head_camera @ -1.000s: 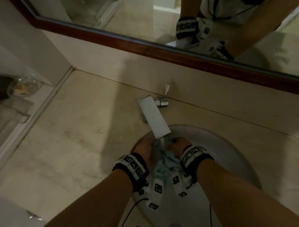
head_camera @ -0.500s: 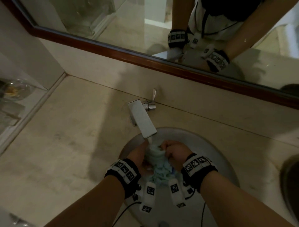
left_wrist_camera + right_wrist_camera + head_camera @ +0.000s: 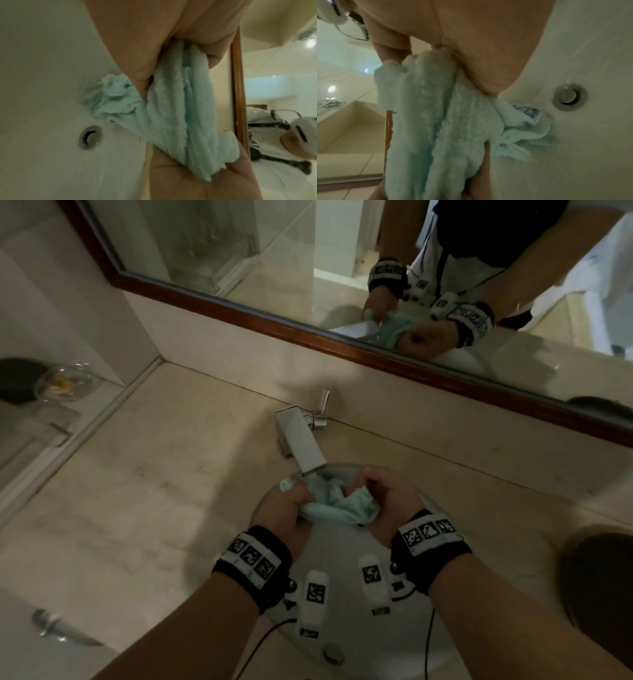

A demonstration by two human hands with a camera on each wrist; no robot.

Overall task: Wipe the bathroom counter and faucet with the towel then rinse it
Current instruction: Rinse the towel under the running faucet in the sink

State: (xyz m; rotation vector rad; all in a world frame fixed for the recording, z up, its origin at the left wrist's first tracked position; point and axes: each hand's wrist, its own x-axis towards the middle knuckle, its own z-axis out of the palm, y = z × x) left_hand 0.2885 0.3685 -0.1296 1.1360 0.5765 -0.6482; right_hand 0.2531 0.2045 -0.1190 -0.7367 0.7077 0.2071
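A light blue towel (image 3: 337, 505) is bunched between both hands over the round white sink (image 3: 442, 522). My left hand (image 3: 286, 508) grips its left end and my right hand (image 3: 387, 498) grips its right end, fingers curled round the cloth. The square chrome faucet (image 3: 301, 441) ends just above and behind the towel. In the left wrist view the towel (image 3: 180, 108) hangs from the fist, one corner touching the basin wall. The right wrist view shows the towel (image 3: 436, 121) the same way, near the basin's round metal fitting (image 3: 570, 99). The beige counter (image 3: 154, 491) surrounds the sink.
A wood-framed mirror (image 3: 308, 333) runs along the back wall above a low splashback. At the far left a glass dish (image 3: 63, 383) stands on a side ledge. A round metal fitting (image 3: 333, 654) sits in the near sink wall. A dark round object (image 3: 603, 573) lies at the right.
Both hands have lifted and drawn a little apart, stretching the towel sideways between them just below the spout. No water stream shows now under the faucet.
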